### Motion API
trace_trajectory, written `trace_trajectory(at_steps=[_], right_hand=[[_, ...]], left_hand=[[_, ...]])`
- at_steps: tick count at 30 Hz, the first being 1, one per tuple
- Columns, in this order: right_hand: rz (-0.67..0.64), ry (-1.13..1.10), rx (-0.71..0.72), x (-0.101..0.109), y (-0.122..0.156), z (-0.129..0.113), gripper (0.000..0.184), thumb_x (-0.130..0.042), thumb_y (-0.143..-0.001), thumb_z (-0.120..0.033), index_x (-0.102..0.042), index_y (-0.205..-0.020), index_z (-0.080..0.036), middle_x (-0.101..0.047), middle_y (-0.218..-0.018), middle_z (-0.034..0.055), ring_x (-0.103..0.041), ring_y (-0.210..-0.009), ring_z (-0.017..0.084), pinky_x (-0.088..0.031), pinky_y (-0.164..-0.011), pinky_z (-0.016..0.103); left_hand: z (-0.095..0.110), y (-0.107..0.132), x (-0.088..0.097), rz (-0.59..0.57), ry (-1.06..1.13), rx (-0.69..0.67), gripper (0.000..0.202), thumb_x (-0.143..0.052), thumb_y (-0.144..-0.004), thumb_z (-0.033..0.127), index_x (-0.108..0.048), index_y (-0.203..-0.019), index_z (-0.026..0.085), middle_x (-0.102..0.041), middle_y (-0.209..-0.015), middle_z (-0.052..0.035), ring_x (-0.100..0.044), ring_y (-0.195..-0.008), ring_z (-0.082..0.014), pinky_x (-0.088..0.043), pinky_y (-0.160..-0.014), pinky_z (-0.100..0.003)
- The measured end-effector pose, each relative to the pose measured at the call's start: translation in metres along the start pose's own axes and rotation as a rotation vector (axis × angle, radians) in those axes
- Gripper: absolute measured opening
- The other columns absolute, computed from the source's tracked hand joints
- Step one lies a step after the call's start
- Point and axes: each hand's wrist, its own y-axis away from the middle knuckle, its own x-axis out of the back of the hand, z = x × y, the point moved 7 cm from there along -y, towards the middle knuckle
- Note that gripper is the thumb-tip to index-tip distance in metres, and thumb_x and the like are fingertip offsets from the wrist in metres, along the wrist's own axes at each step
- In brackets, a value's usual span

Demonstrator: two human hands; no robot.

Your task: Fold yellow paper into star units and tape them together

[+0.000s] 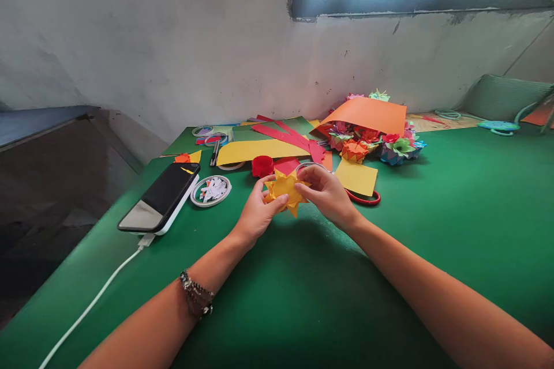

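A yellow folded paper flower (284, 189) with pointed petals is held just above the green table (454, 213). My left hand (255, 216) grips its left side, thumb pressed on top. My right hand (326, 191) pinches its right side with closed fingers. A beaded bracelet (197, 295) sits on my left wrist.
A phone (162, 196) on a white power bank with a white cable (93, 302) lies left. A tape roll (211, 190), a red roll (262, 165), yellow, red and orange paper sheets (367, 114), a yellow square (357, 176) and several finished paper flowers (381, 144) lie behind.
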Motion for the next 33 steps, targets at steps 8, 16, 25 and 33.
trace_trajectory(at_steps=[8, 16, 25, 33], right_hand=[[-0.055, -0.038, -0.243, -0.004, 0.006, 0.011, 0.024, -0.064, -0.060, -0.023, -0.050, -0.079, -0.018, -0.053, -0.080, -0.0020, -0.054, -0.070, 0.008, -0.044, -0.065, 0.024], [-0.037, -0.071, -0.234, -0.003, 0.006, 0.013, 0.024, -0.065, -0.056, -0.020, -0.049, -0.074, -0.018, -0.053, -0.077, -0.0026, -0.053, -0.069, 0.009, -0.043, -0.065, 0.024], [-0.060, -0.041, -0.188, -0.007, 0.007, 0.009, 0.023, -0.064, -0.058, -0.020, -0.049, -0.075, -0.018, -0.054, -0.081, -0.0015, -0.053, -0.070, 0.009, -0.045, -0.061, 0.023], [-0.132, 0.004, -0.227, -0.008, 0.007, 0.008, 0.030, -0.060, -0.064, -0.024, -0.048, -0.092, -0.020, -0.058, -0.082, -0.0001, -0.056, -0.073, 0.011, -0.044, -0.068, 0.027]], left_hand=[[0.002, -0.001, 0.008, 0.064, -0.065, 0.001, 0.050, -0.061, -0.069, 0.015, -0.041, -0.115, 0.012, -0.062, -0.075, -0.0030, -0.059, -0.061, -0.0092, -0.045, -0.060, -0.019], [0.000, 0.000, 0.006, 0.045, -0.071, 0.039, 0.058, -0.065, -0.064, 0.015, -0.040, -0.116, 0.013, -0.061, -0.077, -0.0025, -0.059, -0.064, -0.0106, -0.045, -0.062, -0.020], [0.000, 0.001, 0.006, 0.042, -0.126, 0.029, 0.058, -0.065, -0.064, 0.014, -0.040, -0.116, 0.013, -0.060, -0.075, -0.0009, -0.057, -0.064, -0.0102, -0.045, -0.063, -0.021], [0.002, -0.003, 0.010, 0.067, -0.048, -0.032, 0.059, -0.065, -0.060, 0.016, -0.041, -0.113, 0.014, -0.060, -0.087, -0.0041, -0.059, -0.075, -0.0135, -0.046, -0.069, -0.023]])
